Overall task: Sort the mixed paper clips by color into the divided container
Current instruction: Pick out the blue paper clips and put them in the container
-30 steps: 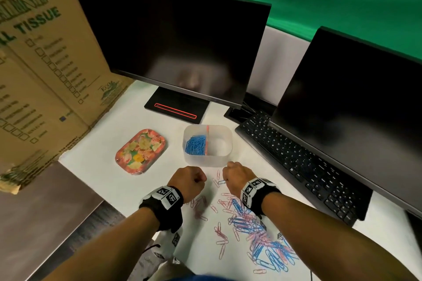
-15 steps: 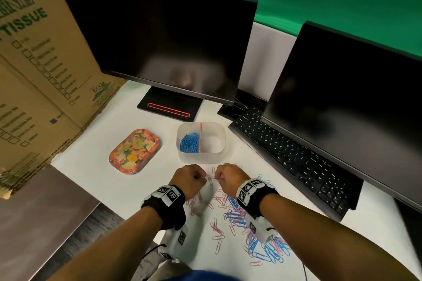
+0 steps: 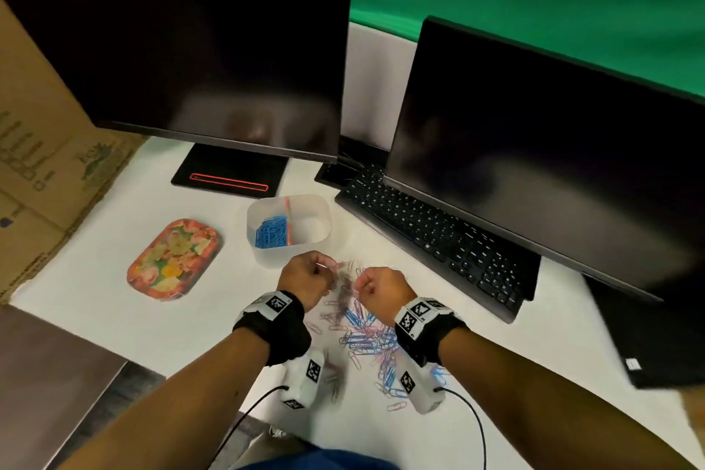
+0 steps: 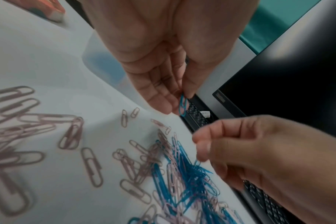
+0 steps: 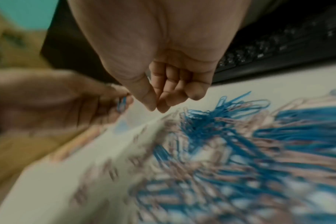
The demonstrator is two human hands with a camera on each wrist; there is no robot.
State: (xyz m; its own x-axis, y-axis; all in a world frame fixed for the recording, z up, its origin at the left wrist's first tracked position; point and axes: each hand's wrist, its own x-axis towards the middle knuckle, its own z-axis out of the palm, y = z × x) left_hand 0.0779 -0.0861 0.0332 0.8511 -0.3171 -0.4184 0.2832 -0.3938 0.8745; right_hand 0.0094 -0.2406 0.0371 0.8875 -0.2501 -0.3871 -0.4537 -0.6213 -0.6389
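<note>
A single blue paper clip is pinched between the thumb and fingertips of the left hand, whose fingers are curled in toward the palm. The right hand is held just beside it with thumb and forefinger brought together at the tips and the other fingers curled; whether anything is held between them cannot be told, since that view is blurred. Both hands are raised slightly above the table, near its middle. Beneath and behind them, toward the near edge, the mixed pile of paper clips is spread out, blue ones tangled with pink ones, and a few pink clips are scattered off to the left. The divided container is set just beyond the hands, toward the far edge; its left compartment is filled with blue clips, and its orange divider is seen upright. A floral tray is placed to the container's left, a black keyboard to its right, and two dark monitors are stood along the far edge
</note>
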